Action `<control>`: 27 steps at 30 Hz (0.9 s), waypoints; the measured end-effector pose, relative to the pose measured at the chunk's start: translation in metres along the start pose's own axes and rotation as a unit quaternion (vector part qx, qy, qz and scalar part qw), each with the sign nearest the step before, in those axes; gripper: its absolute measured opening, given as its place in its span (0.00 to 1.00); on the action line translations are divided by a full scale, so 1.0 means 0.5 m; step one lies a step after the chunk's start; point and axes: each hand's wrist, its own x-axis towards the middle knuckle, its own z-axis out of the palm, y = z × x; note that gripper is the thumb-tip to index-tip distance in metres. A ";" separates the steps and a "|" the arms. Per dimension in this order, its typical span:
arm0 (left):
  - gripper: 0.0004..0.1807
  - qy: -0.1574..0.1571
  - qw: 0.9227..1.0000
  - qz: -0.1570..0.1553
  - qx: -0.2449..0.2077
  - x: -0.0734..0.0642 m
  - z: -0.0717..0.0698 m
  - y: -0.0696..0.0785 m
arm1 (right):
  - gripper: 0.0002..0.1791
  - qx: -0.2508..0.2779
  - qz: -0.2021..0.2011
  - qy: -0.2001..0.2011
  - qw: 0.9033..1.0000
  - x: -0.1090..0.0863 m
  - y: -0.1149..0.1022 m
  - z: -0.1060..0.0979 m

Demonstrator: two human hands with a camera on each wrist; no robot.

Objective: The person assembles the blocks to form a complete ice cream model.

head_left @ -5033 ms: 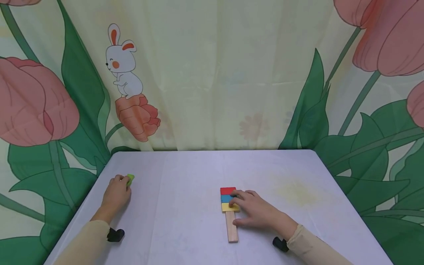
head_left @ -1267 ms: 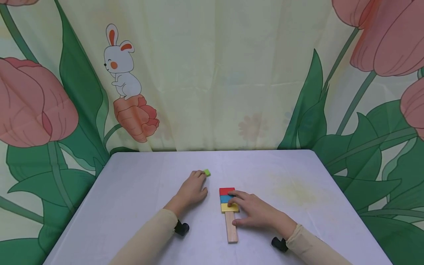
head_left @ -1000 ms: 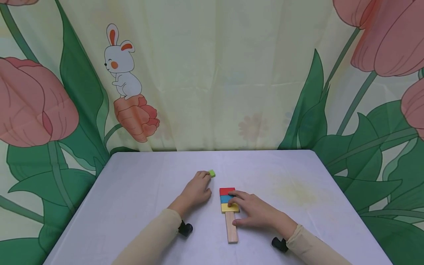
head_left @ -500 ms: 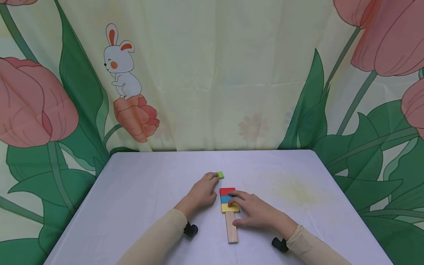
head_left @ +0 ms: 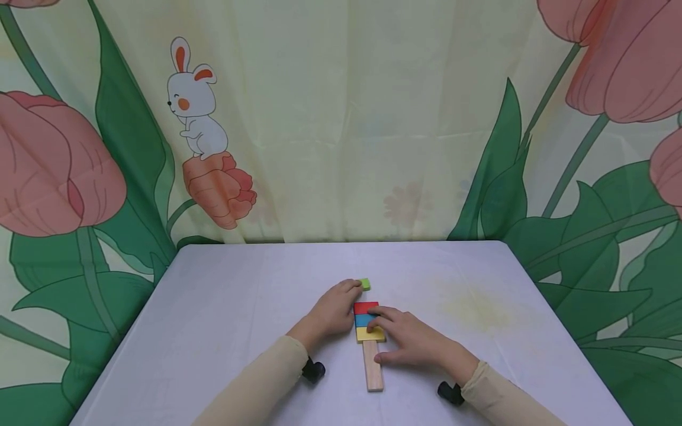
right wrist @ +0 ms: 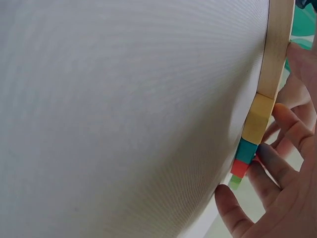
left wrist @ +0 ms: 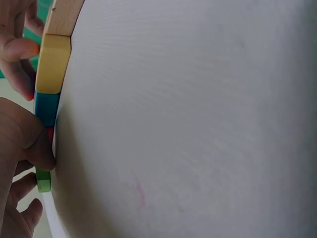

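Note:
In the head view my left hand (head_left: 337, 307) pinches a small green block (head_left: 365, 284) just beyond a row of blocks. That row runs from a red block (head_left: 364, 307) through a blue block (head_left: 363, 320) to a yellow block (head_left: 363, 335), with a long plain wooden block (head_left: 372, 370) nearest me. The green block stands apart from the red one, past its far side. My right hand (head_left: 412, 340) rests over the row with relaxed fingers. Its fingertips touch the yellow block (right wrist: 257, 119) and lie near the blue block (right wrist: 246, 150); its thumb is at the wooden block (right wrist: 277, 49).
A white cloth covers the table (head_left: 240, 284), with a yellowish stain (head_left: 482, 307) at the right. Behind it hangs a curtain (head_left: 341, 118) printed with tulips and a rabbit. Black wrist cameras (head_left: 313, 371) sit at both cuffs.
The left hand has brought the green block from the table's left side rightward to the far end of the row. The right hand and the row have stayed in place.

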 end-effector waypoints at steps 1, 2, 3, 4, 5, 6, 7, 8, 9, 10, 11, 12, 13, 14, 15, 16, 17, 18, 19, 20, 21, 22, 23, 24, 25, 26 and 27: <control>0.32 -0.002 1.000 0.000 0.001 0.000 -0.001 0.002 | 0.28 -0.001 -0.002 0.001 1.000 0.000 0.000 0.000; 0.32 -0.003 1.000 0.000 0.002 0.000 -0.002 0.003 | 0.28 -0.003 -0.003 0.002 1.000 0.000 0.001 0.000; 0.32 -0.006 1.000 0.000 0.003 0.001 -0.002 0.005 | 0.28 -0.004 -0.005 0.002 1.000 0.000 0.001 0.000; 0.33 -0.008 1.000 -0.001 0.004 0.001 -0.003 0.006 | 0.28 -0.005 -0.006 0.002 1.000 0.000 0.001 0.000; 0.33 -0.009 1.000 -0.002 0.004 0.000 -0.004 0.007 | 0.28 -0.006 -0.007 0.002 1.000 0.000 0.002 0.000; 0.33 -0.009 1.000 -0.002 0.005 0.000 -0.005 0.008 | 0.28 -0.006 -0.008 0.002 1.000 0.001 0.002 -0.001; 0.33 -0.009 1.000 -0.002 0.007 0.000 -0.006 0.009 | 0.28 -0.006 -0.008 0.001 1.000 0.001 0.002 -0.001; 0.33 -0.009 1.000 -0.002 0.007 0.000 -0.006 0.009 | 0.28 -0.005 -0.008 0.000 1.000 0.001 0.002 -0.002; 0.33 -0.008 1.000 -0.001 0.008 -0.001 -0.007 0.009 | 0.28 -0.003 -0.008 -0.001 1.000 0.001 0.002 -0.003; 0.33 -0.007 1.000 0.001 0.008 -0.001 -0.007 0.009 | 0.28 -0.001 -0.008 -0.002 1.000 0.001 0.002 -0.003; 0.33 -0.005 1.000 0.003 0.008 -0.001 -0.007 0.009 | 0.28 -0.001 -0.008 -0.002 1.000 0.002 0.002 -0.004; 0.33 -0.004 1.000 0.006 0.007 -0.001 -0.006 0.008 | 0.28 -0.001 -0.007 -0.002 1.000 0.003 0.002 -0.004; 0.32 -0.003 1.000 0.009 0.005 -0.001 -0.006 0.007 | 0.28 0.000 -0.007 -0.002 1.000 0.003 0.003 -0.004; 0.32 -0.001 1.000 0.012 0.001 -0.002 -0.005 0.006 | 0.28 0.001 -0.007 -0.001 1.000 0.004 0.003 -0.004; 0.32 0.000 1.000 0.016 -0.004 -0.002 -0.004 0.004 | 0.28 0.002 -0.008 -0.001 1.000 0.004 0.003 -0.003; 0.32 0.002 1.000 0.018 -0.011 -0.002 -0.003 0.003 | 0.28 0.003 -0.008 -0.001 1.000 0.005 0.004 -0.003; 0.32 0.004 1.000 0.017 -0.022 -0.003 -0.002 0.001 | 0.28 0.005 -0.008 -0.001 1.000 0.006 0.004 -0.002; 0.32 0.007 0.999 0.015 -0.039 -0.004 -0.001 -0.001 | 0.28 0.008 -0.008 -0.002 1.000 0.006 0.005 -0.001; 0.32 0.011 0.998 0.008 -0.062 -0.004 0.001 -0.002 | 0.28 0.011 -0.008 -0.002 1.000 0.006 0.005 -0.001; 0.33 0.015 0.996 -0.001 -0.093 -0.005 0.002 -0.003 | 0.28 0.018 -0.007 -0.002 1.000 0.006 0.005 -0.002; 0.34 0.019 0.991 -0.013 -0.130 -0.006 0.003 -0.004 | 0.27 0.030 -0.005 0.001 1.000 0.006 0.005 -0.002; 0.34 0.023 0.985 -0.029 -0.169 -0.007 0.003 -0.004 | 0.26 0.047 -0.003 0.006 0.999 0.007 0.006 -0.004; 0.34 0.030 0.976 -0.047 -0.211 -0.008 0.003 -0.004 | 0.25 0.070 -0.001 0.014 0.997 0.007 0.005 -0.006; 0.35 0.037 0.964 -0.065 -0.256 -0.010 0.003 -0.003 | 0.24 0.097 0.004 0.024 0.995 0.008 0.005 -0.008; 0.35 0.041 0.950 -0.086 -0.297 -0.012 0.002 -0.003 | 0.23 0.126 0.012 0.037 0.991 0.009 0.004 -0.011; 0.35 0.044 0.934 -0.108 -0.336 -0.014 0.000 -0.002 | 0.22 0.160 0.023 0.053 0.986 0.011 0.003 -0.015; 0.35 0.048 0.918 -0.129 -0.372 -0.015 -0.001 -0.001 | 0.22 0.192 0.038 0.069 0.978 0.014 0.003 -0.019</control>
